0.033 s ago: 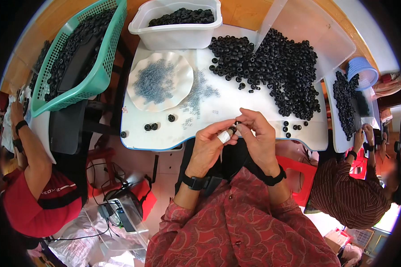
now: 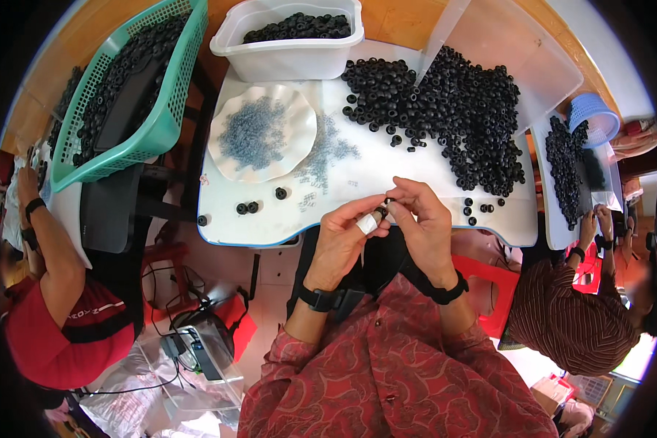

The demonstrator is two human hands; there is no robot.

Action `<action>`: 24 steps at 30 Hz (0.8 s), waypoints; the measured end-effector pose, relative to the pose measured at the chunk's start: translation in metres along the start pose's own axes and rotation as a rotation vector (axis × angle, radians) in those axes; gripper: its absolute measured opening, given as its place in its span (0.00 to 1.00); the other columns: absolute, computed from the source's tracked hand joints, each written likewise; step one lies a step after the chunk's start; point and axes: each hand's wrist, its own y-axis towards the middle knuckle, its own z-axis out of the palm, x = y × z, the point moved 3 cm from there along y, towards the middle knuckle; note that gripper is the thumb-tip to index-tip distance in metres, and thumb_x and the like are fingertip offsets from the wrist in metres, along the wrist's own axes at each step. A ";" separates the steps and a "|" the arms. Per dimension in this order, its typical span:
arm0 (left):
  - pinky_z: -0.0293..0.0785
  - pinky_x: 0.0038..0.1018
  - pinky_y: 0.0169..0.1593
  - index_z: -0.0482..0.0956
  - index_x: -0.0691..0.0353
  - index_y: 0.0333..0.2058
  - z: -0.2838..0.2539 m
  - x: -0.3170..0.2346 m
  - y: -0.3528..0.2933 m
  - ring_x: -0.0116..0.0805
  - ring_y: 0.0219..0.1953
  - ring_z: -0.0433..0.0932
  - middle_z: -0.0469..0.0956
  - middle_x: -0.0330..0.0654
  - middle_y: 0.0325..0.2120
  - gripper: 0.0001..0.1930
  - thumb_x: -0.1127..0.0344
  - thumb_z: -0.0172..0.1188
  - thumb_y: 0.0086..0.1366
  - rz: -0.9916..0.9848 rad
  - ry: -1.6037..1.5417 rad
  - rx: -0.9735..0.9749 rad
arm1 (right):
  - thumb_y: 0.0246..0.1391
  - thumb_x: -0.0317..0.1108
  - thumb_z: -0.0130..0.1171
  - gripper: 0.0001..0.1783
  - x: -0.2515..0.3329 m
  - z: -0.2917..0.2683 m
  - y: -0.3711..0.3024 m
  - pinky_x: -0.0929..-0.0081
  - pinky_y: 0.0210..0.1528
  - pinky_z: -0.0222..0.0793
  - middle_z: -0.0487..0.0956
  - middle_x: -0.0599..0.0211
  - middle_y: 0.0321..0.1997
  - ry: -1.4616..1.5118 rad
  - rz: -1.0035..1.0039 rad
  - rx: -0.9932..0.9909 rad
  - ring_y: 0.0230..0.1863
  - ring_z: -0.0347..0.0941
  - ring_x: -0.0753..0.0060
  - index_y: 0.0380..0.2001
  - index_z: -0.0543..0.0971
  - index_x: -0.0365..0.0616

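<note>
Close together at the table's front edge, both hands are closed in a pinch on a small black ring-shaped part (image 2: 382,211), mostly covered by the fingers. My left hand (image 2: 341,237) has a white wrap (image 2: 367,223) around one finger. My right hand (image 2: 421,228) meets it from the other side, thumb and fingertips at the part. A big pile of black ring-shaped parts (image 2: 445,109) lies beyond, to the right. To the left, a scalloped white plate (image 2: 299,157) bears many tiny clear bluish-grey pieces (image 2: 252,135); more lie spilled beside it.
A white tub (image 2: 292,62) of black parts stands at the back, near a green basket (image 2: 168,117) at left. A clear plastic bin (image 2: 540,73) lies tipped by the pile. Several loose black parts (image 2: 248,208) lie at front left. People work at tables on either side.
</note>
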 end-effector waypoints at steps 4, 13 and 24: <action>0.82 0.27 0.46 0.77 0.70 0.55 -0.001 0.002 0.000 0.33 0.40 0.82 0.82 0.47 0.42 0.18 0.76 0.60 0.67 0.012 -0.061 0.007 | 0.60 0.19 0.59 0.17 -0.002 0.004 -0.002 0.80 0.46 0.76 0.81 0.65 0.43 0.215 0.075 -0.026 0.42 0.77 0.79 0.53 0.75 0.36; 0.82 0.29 0.46 0.77 0.70 0.55 0.003 0.001 -0.003 0.36 0.40 0.82 0.81 0.44 0.39 0.18 0.76 0.60 0.66 0.006 -0.080 0.005 | 0.58 0.18 0.61 0.15 0.001 0.004 -0.006 0.79 0.48 0.77 0.84 0.59 0.45 0.245 0.071 -0.152 0.44 0.80 0.75 0.49 0.79 0.35; 0.82 0.28 0.47 0.77 0.70 0.54 0.006 0.004 -0.005 0.34 0.40 0.82 0.81 0.44 0.40 0.16 0.75 0.59 0.68 -0.053 -0.233 -0.035 | 0.56 0.17 0.63 0.14 0.004 -0.002 -0.013 0.77 0.50 0.77 0.84 0.58 0.44 0.340 0.109 -0.135 0.44 0.80 0.73 0.47 0.79 0.34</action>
